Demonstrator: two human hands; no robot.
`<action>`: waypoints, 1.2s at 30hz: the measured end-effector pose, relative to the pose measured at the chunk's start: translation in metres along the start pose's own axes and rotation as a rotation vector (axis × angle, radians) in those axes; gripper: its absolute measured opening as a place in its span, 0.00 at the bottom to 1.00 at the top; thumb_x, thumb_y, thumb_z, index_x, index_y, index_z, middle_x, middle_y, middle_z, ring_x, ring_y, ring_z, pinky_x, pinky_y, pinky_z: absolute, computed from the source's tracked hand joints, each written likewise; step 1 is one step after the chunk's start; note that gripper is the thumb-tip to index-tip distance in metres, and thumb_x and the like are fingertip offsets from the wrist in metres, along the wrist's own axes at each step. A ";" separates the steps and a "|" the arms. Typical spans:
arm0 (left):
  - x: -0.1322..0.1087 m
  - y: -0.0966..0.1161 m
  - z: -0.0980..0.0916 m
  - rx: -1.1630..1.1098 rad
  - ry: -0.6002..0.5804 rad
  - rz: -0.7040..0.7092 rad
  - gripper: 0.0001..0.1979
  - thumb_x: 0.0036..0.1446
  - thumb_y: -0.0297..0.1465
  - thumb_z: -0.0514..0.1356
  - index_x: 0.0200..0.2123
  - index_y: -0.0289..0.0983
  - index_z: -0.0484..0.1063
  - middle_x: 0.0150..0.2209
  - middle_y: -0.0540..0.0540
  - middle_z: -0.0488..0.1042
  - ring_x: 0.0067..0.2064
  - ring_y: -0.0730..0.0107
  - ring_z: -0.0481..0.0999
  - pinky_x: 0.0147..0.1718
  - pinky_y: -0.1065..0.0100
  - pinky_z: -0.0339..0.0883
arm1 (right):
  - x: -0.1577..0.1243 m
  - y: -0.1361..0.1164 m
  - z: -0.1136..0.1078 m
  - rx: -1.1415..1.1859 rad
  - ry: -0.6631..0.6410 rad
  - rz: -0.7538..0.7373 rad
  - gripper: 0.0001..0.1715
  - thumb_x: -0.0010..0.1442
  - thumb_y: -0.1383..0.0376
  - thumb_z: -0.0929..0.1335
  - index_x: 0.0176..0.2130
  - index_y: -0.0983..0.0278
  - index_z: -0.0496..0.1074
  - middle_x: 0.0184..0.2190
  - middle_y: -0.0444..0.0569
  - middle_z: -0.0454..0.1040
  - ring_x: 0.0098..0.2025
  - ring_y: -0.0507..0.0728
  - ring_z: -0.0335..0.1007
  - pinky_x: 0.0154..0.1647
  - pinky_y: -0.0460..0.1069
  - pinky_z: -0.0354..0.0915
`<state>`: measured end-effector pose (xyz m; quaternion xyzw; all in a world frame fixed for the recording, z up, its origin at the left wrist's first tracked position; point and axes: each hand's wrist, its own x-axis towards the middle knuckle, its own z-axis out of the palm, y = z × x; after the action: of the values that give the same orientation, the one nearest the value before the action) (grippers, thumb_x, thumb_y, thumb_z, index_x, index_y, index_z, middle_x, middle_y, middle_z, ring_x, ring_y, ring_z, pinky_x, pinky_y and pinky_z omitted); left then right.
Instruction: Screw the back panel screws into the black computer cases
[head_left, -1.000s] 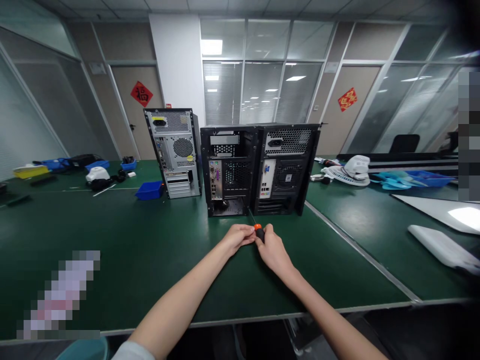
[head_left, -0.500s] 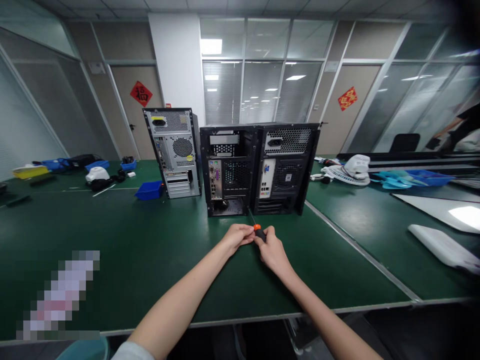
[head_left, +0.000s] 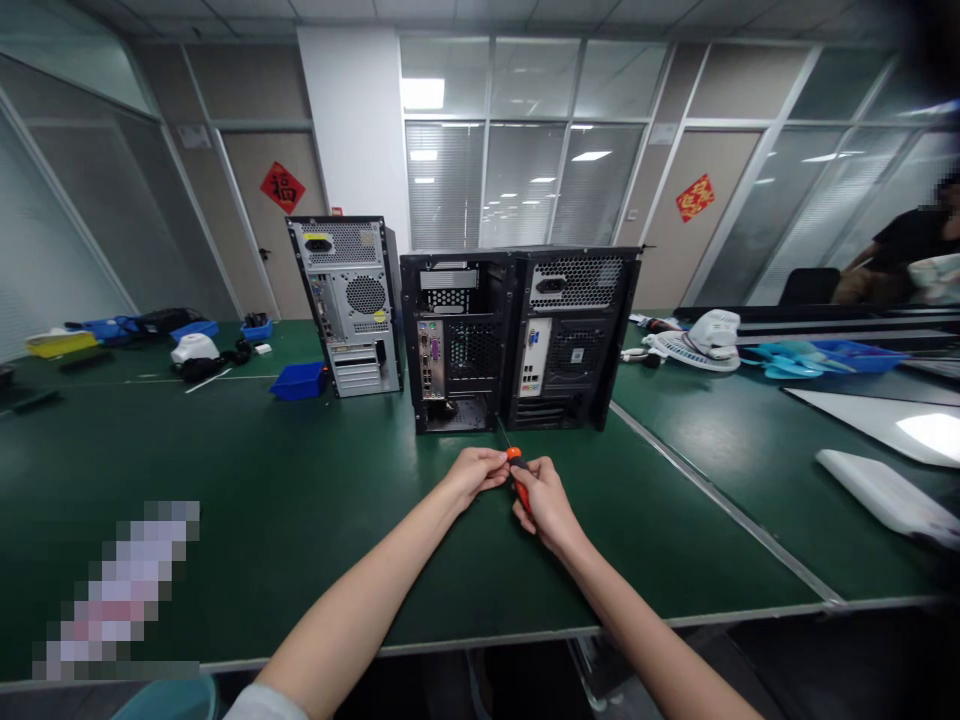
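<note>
My right hand (head_left: pixel 546 498) is closed around the black and orange handle of a screwdriver (head_left: pixel 522 484). Its thin shaft points up and away, with the tip at the lower edge of a black computer case (head_left: pixel 463 372), close to the right-hand corner. The fingertips of my left hand (head_left: pixel 480 473) are pinched at the orange front end of the handle. Ports and open slots show on the back of that case. Right beside it stands a second black computer case (head_left: pixel 574 340), and a grey one (head_left: pixel 360 305) is farther left.
On the green table (head_left: pixel 315 520), a small blue bin (head_left: pixel 298 381) sits by the grey case. White fan parts (head_left: pixel 701 340), light-blue fan blades (head_left: pixel 795 358) and a white panel (head_left: pixel 885 490) lie at right. A person in dark clothing (head_left: pixel 911 245) is at the far right.
My right hand has loosened and turned its grip, baring more of the screwdriver's orange handle. My left hand is nearly still. More of the person at far right is visible.
</note>
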<state>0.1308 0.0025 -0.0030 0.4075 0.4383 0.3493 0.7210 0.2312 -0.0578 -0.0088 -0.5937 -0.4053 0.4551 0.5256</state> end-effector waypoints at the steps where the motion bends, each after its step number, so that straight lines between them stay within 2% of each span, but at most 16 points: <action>1: 0.000 0.000 0.000 -0.001 -0.004 0.000 0.06 0.54 0.25 0.59 0.26 0.31 0.73 0.22 0.49 0.72 0.22 0.83 0.69 0.33 0.76 0.65 | -0.001 -0.001 0.001 0.039 0.000 0.008 0.12 0.54 0.59 0.60 0.32 0.58 0.48 0.17 0.32 0.60 0.07 0.46 0.51 0.05 0.41 0.42; 8: 0.000 0.000 0.000 -0.023 -0.024 0.000 0.06 0.55 0.24 0.58 0.27 0.32 0.72 0.21 0.50 0.71 0.21 0.84 0.69 0.33 0.75 0.65 | -0.007 -0.010 0.006 0.234 -0.008 0.065 0.12 0.54 0.61 0.61 0.31 0.58 0.47 0.19 0.33 0.61 0.08 0.46 0.53 0.04 0.40 0.43; 16: 0.000 -0.004 0.001 -0.131 -0.151 0.008 0.07 0.57 0.24 0.56 0.30 0.30 0.73 0.26 0.46 0.75 0.27 0.79 0.73 0.37 0.72 0.66 | -0.010 -0.018 0.005 0.343 -0.018 0.102 0.12 0.56 0.61 0.61 0.29 0.59 0.48 0.16 0.34 0.60 0.09 0.46 0.53 0.05 0.39 0.45; 22: 0.006 -0.010 -0.002 -0.132 -0.210 0.022 0.05 0.51 0.28 0.62 0.31 0.30 0.73 0.27 0.46 0.74 0.28 0.77 0.73 0.39 0.70 0.65 | -0.011 -0.016 0.004 0.326 -0.008 0.094 0.15 0.53 0.60 0.63 0.30 0.59 0.49 0.17 0.35 0.61 0.09 0.45 0.52 0.05 0.39 0.44; 28: 0.006 -0.011 -0.001 -0.145 -0.199 0.044 0.04 0.51 0.27 0.62 0.29 0.30 0.73 0.27 0.45 0.74 0.30 0.76 0.74 0.43 0.68 0.65 | -0.009 -0.010 0.006 0.203 -0.007 0.062 0.16 0.54 0.55 0.61 0.31 0.59 0.48 0.15 0.32 0.57 0.09 0.46 0.53 0.06 0.40 0.46; 31: 0.006 -0.011 -0.002 -0.142 -0.190 0.045 0.05 0.50 0.27 0.63 0.29 0.30 0.73 0.27 0.45 0.75 0.31 0.74 0.74 0.43 0.67 0.65 | -0.005 -0.006 0.003 0.073 -0.025 0.048 0.15 0.54 0.55 0.61 0.33 0.59 0.49 0.16 0.33 0.59 0.10 0.48 0.56 0.07 0.41 0.50; 33: 0.006 -0.011 -0.004 -0.124 -0.176 0.037 0.06 0.49 0.28 0.64 0.29 0.30 0.73 0.27 0.44 0.75 0.30 0.74 0.74 0.42 0.66 0.66 | -0.005 -0.005 0.000 -0.013 -0.022 0.026 0.16 0.52 0.57 0.64 0.34 0.60 0.50 0.20 0.36 0.62 0.13 0.49 0.60 0.09 0.42 0.53; 36: 0.007 -0.012 -0.005 -0.098 -0.165 0.027 0.07 0.49 0.29 0.63 0.31 0.30 0.73 0.27 0.45 0.75 0.27 0.76 0.73 0.36 0.69 0.66 | -0.012 -0.011 -0.004 -0.250 0.054 -0.125 0.16 0.50 0.62 0.65 0.37 0.62 0.55 0.35 0.46 0.64 0.23 0.49 0.65 0.16 0.43 0.59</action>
<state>0.1307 0.0051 -0.0177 0.4050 0.3541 0.3451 0.7691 0.2318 -0.0688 0.0037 -0.6400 -0.4810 0.3512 0.4855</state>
